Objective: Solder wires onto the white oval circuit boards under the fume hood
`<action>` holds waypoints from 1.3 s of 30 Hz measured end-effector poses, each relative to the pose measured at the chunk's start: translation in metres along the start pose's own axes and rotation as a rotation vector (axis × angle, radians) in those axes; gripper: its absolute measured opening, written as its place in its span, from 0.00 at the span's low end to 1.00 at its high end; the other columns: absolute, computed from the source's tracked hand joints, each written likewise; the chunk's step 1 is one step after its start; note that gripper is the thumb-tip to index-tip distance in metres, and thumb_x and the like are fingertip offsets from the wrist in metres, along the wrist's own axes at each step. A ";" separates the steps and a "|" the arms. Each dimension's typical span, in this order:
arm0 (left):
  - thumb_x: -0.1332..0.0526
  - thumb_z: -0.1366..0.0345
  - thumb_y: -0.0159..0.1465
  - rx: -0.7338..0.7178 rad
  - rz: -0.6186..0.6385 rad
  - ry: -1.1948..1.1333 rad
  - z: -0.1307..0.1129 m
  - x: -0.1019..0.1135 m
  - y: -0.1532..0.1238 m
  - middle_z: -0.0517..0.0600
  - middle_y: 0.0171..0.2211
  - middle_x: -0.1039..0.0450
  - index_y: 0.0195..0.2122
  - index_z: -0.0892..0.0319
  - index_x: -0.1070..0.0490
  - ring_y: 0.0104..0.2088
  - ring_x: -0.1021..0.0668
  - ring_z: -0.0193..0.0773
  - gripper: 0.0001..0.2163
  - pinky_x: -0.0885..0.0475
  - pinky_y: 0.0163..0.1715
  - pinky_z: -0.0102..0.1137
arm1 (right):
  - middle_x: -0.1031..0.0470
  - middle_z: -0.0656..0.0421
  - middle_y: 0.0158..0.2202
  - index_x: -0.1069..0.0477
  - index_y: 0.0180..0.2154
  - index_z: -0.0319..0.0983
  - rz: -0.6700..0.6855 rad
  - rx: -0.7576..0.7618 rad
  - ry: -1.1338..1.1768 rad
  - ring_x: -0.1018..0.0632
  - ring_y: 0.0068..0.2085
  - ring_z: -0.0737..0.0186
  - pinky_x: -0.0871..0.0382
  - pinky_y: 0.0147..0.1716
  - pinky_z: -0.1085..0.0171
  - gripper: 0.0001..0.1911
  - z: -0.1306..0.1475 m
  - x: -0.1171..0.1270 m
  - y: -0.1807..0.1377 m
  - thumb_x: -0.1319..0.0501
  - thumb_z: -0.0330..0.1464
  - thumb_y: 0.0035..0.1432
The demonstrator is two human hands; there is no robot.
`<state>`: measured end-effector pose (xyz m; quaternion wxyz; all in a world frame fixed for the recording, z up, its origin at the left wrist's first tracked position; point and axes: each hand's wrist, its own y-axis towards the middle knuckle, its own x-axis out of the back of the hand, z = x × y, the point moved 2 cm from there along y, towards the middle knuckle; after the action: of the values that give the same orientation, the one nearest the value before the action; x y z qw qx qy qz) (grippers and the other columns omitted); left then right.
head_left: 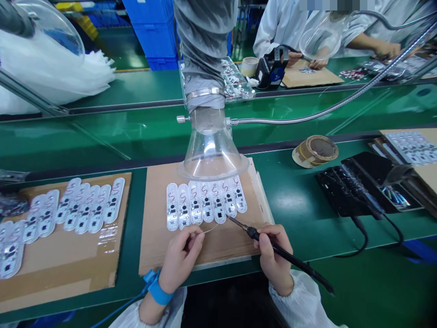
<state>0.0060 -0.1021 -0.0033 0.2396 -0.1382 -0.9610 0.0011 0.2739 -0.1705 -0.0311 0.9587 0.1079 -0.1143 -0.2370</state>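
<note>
My right hand [273, 253] grips a black soldering iron [290, 259] like a pen, its tip close to the lower end of a white circuit board in a row of several boards [205, 202]. That row lies on a cardboard sheet [160, 246]. My left hand [180, 255] pinches a thin solder wire [210, 229] that reaches toward the same boards. A blue wrist strap [157, 288] wraps my left wrist. A clear fume funnel [212, 155] hangs just above the far ends of the boards.
More white boards [78, 205] lie on a second cardboard sheet to the left. A tape roll [316, 150], a black tray [344, 187] and cables sit to the right. A green conveyor belt [136, 127] runs behind. Other people in white coats [283, 23] work across it.
</note>
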 end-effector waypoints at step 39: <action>0.40 0.58 0.77 0.048 0.003 -0.005 0.002 -0.002 0.004 0.43 0.26 0.35 0.39 0.56 0.23 0.26 0.31 0.36 0.12 0.34 0.29 0.29 | 0.24 0.62 0.29 0.22 0.42 0.45 0.103 0.043 -0.069 0.25 0.24 0.61 0.27 0.25 0.64 0.11 0.002 -0.006 0.006 0.35 0.41 0.81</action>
<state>0.0082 -0.0983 -0.0068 0.2403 -0.1340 -0.9611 0.0249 0.2712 -0.1628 -0.0280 0.9626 0.1140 -0.1578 -0.1884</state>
